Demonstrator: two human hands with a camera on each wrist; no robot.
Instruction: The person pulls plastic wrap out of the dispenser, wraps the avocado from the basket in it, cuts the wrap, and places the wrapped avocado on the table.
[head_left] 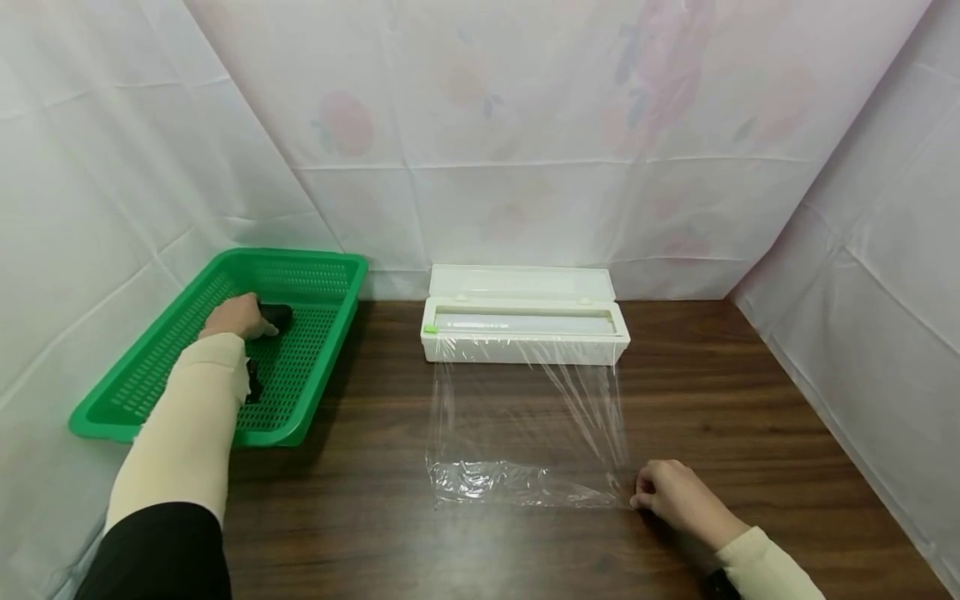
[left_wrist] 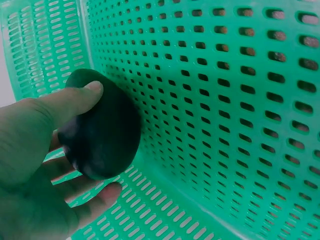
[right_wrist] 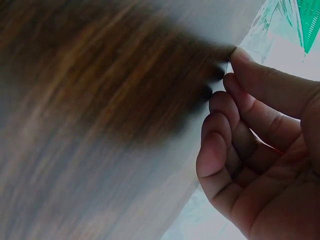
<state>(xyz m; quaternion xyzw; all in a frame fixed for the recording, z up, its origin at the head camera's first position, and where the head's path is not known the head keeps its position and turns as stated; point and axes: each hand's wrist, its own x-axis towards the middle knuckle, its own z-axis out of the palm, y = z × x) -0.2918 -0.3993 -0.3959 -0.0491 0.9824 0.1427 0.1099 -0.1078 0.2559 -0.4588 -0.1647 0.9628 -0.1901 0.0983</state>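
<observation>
Inside the green basket (head_left: 341, 333), at the left, my left hand (head_left: 234, 315) grips a dark, smooth, oblong thing (head_left: 277, 316). The left wrist view shows this dark oblong thing (left_wrist: 107, 132) with the thumb laid across its near side and the fingers round its lower side. A sheet of clear plastic wrap (head_left: 525, 417) stretches over the wooden table from a white wrap dispenser (head_left: 525, 350). At the sheet's near right corner, my right hand (head_left: 678, 497) pinches the edge between thumb and forefinger. The other right fingers (right_wrist: 212, 155) are curled in.
The dispenser's lid (head_left: 521, 283) stands raised at the back, with a green tab (head_left: 431, 329) on its left end. Another dark thing (head_left: 253, 382) lies in the basket, partly hidden by my left sleeve. White curtains (head_left: 525, 208) enclose the wooden table (head_left: 360, 500) behind and on both sides.
</observation>
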